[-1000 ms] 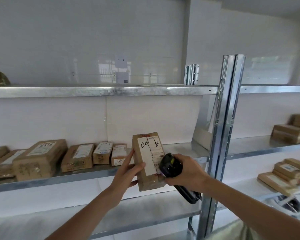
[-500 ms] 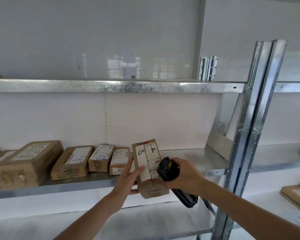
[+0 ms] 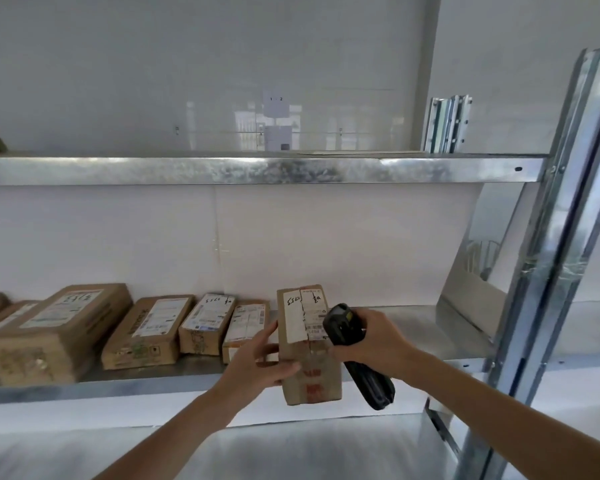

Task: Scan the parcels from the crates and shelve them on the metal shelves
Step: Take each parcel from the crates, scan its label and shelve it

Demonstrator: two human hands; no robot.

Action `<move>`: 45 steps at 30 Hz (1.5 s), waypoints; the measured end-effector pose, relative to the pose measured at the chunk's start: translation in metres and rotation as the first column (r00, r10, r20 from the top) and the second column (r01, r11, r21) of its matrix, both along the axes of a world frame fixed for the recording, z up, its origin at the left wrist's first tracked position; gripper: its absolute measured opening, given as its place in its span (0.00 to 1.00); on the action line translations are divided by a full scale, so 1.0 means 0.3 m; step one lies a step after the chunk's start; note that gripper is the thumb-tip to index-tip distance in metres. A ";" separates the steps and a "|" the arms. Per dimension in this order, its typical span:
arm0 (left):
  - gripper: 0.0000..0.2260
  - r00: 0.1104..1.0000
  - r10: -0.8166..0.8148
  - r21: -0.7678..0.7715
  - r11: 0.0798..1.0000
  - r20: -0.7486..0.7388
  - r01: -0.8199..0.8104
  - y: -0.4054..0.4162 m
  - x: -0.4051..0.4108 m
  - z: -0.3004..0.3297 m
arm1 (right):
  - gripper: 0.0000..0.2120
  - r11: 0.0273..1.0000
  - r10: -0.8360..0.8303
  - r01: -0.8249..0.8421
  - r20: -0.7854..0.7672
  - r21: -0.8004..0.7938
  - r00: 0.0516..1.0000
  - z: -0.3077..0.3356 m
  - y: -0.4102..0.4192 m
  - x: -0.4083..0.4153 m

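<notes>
A tall brown cardboard parcel (image 3: 305, 344) with a white label and handwritten marks stands at the front edge of the middle metal shelf (image 3: 413, 327), its lower end overhanging the lip. My left hand (image 3: 257, 365) grips its left side, thumb across the front. My right hand (image 3: 374, 341) holds a black handheld scanner (image 3: 357, 355) right beside the parcel's right edge, its head near the label. Left of the parcel, several labelled parcels (image 3: 149, 332) lie in a row on the same shelf.
An upper metal shelf (image 3: 257, 169) runs across above. A steel upright post (image 3: 555, 271) stands at the right. A lower shelf (image 3: 291, 448) lies below my arms. Bare shelf surface shows to the right of the held parcel.
The view has swung left and closer to the shelf. The parcel has moved toward the shelf beside the row, and my left hand has slid lower on its side.
</notes>
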State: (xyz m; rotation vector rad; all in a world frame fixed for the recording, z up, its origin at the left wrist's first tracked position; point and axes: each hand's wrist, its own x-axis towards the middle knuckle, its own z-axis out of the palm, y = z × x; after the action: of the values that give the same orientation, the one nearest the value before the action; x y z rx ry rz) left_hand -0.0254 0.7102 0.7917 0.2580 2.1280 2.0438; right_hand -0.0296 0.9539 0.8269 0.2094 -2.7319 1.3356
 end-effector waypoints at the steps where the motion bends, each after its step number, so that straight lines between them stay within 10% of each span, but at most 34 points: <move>1: 0.35 1.000 0.020 0.008 1.000 0.000 -0.020 -0.003 -0.009 0.002 | 0.17 1.000 0.006 -0.006 0.006 -0.005 1.000 0.007 0.000 -0.016; 12: 0.23 0.991 0.106 -0.049 0.993 -0.080 -0.110 -0.028 -0.100 0.029 | 0.18 0.998 0.063 -0.062 0.041 -0.024 0.997 0.010 -0.044 -0.167; 45: 0.32 0.948 0.286 -0.240 0.919 -0.140 -0.313 -0.144 -0.132 0.102 | 0.29 0.982 0.099 -0.094 -0.022 0.164 0.995 0.169 -0.060 -0.236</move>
State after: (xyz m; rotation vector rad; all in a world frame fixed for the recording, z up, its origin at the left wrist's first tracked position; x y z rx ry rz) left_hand -0.0649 0.6669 0.8223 -0.0040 2.6088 1.8992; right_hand -0.1003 0.9360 0.8776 0.3758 -2.8400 1.1190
